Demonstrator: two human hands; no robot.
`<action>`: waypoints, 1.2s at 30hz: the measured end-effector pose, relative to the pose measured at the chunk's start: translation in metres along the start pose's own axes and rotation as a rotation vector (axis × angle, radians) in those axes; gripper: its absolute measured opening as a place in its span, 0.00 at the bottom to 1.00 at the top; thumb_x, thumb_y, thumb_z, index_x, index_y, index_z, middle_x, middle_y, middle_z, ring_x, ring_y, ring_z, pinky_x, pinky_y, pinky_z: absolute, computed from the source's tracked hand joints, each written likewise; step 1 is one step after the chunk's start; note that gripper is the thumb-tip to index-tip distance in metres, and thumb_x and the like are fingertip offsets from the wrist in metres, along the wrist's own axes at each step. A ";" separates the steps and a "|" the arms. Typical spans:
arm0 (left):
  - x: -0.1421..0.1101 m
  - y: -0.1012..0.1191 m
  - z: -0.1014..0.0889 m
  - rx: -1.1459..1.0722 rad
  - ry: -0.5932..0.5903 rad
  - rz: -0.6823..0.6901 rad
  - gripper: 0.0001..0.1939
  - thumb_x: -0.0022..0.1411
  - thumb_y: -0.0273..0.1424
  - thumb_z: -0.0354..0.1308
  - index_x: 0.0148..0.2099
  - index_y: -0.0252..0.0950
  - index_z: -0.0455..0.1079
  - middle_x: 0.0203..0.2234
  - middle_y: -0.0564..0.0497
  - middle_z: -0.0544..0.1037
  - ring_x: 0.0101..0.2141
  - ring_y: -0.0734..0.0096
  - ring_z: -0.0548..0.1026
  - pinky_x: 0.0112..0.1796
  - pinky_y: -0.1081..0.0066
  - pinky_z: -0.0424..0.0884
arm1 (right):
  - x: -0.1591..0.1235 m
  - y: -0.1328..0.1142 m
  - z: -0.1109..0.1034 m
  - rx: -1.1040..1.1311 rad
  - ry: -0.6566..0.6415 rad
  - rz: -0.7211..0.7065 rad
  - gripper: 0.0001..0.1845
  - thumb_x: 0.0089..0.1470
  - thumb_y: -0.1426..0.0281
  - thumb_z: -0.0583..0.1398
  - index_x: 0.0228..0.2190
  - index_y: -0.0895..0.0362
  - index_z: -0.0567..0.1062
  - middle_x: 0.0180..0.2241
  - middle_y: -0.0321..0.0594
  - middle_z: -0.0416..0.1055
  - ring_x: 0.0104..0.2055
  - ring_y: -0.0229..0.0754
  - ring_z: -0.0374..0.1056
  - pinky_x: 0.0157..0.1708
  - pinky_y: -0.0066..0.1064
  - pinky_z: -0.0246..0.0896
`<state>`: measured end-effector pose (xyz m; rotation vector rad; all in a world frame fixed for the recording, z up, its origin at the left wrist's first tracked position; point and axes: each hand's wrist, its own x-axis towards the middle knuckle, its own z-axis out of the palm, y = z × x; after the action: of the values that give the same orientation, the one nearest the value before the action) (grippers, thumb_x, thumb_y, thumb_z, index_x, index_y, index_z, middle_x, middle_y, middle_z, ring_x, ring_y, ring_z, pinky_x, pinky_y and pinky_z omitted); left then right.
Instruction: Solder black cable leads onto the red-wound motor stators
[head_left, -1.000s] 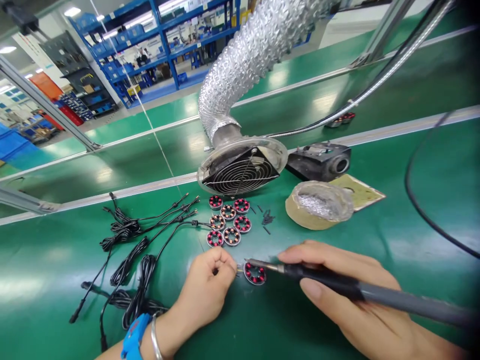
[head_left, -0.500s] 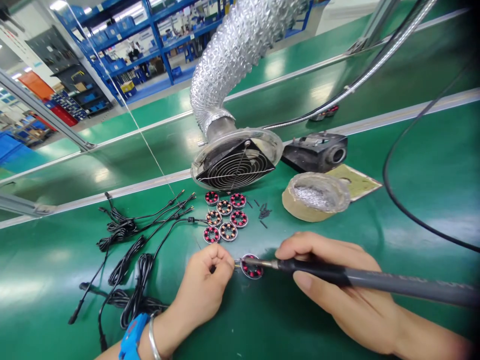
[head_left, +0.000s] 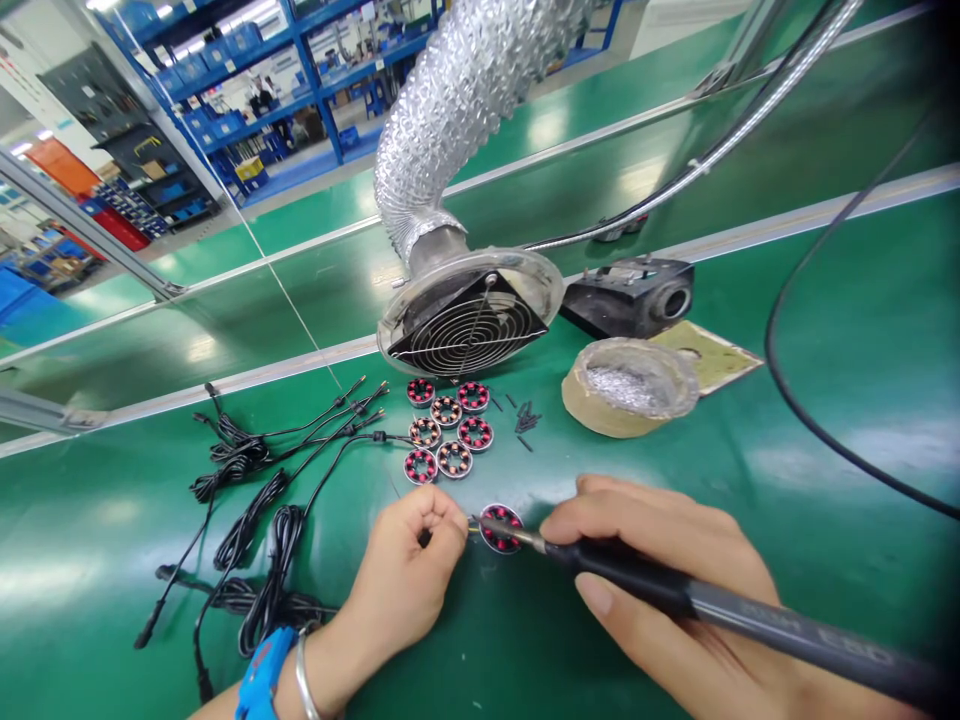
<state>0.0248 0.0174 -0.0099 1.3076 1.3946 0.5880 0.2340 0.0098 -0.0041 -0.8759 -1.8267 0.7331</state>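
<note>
A round motor stator with red coils lies on the green bench between my hands. My left hand is closed in a pinch at the stator's left edge, and the short ends of thin wires stick out from its fingertips. Their far part is hidden in the hand. My right hand grips a soldering iron by its black sleeve. The metal tip of the iron crosses over the stator and reaches the wire ends; whether it touches them I cannot tell.
Several more stators sit grouped behind, beside small black tube pieces. Coiled black cables lie at left. A fume extractor hangs over the back. To its right are a round tub and a black iron holder.
The iron's handle has swung lower on the right, so it tilts more, with my right hand following. My left hand keeps its pinch, and the view has shifted slightly.
</note>
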 end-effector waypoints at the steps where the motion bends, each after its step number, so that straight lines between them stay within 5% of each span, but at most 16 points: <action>1: 0.000 0.000 0.000 0.004 0.001 -0.001 0.10 0.61 0.33 0.51 0.28 0.36 0.62 0.18 0.59 0.59 0.22 0.77 0.56 0.24 0.75 0.51 | 0.000 -0.001 0.000 -0.009 -0.005 0.005 0.11 0.52 0.75 0.54 0.36 0.50 0.71 0.20 0.33 0.62 0.20 0.40 0.60 0.22 0.34 0.57; 14: -0.001 0.001 0.000 0.006 -0.005 -0.011 0.11 0.62 0.34 0.52 0.28 0.37 0.61 0.19 0.59 0.59 0.22 0.77 0.55 0.24 0.75 0.51 | -0.001 -0.004 -0.005 -0.050 0.038 -0.078 0.16 0.52 0.76 0.55 0.43 0.53 0.70 0.24 0.36 0.67 0.22 0.40 0.64 0.22 0.34 0.61; 19: -0.001 0.002 -0.002 -0.003 -0.046 -0.002 0.11 0.63 0.34 0.51 0.29 0.37 0.61 0.20 0.59 0.60 0.23 0.76 0.56 0.25 0.74 0.52 | 0.005 0.006 0.007 -0.069 0.126 -0.157 0.20 0.58 0.79 0.55 0.51 0.54 0.69 0.24 0.31 0.71 0.20 0.33 0.66 0.21 0.24 0.64; 28: -0.005 0.007 -0.016 0.094 -0.228 0.052 0.16 0.69 0.42 0.47 0.32 0.37 0.61 0.22 0.58 0.63 0.24 0.75 0.59 0.27 0.73 0.56 | 0.011 0.022 0.036 -0.105 -0.041 -0.210 0.13 0.58 0.82 0.55 0.40 0.55 0.72 0.27 0.35 0.74 0.26 0.35 0.67 0.25 0.24 0.61; 36: -0.009 0.012 -0.016 0.221 -0.191 0.106 0.10 0.70 0.35 0.47 0.36 0.38 0.64 0.27 0.55 0.73 0.29 0.73 0.68 0.32 0.73 0.61 | 0.012 0.015 0.031 -0.105 -0.041 -0.216 0.13 0.56 0.82 0.54 0.40 0.56 0.72 0.25 0.33 0.71 0.23 0.33 0.62 0.24 0.24 0.58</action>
<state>0.0129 0.0170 0.0088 1.5793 1.2645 0.3753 0.2058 0.0246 -0.0213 -0.7197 -1.9743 0.5262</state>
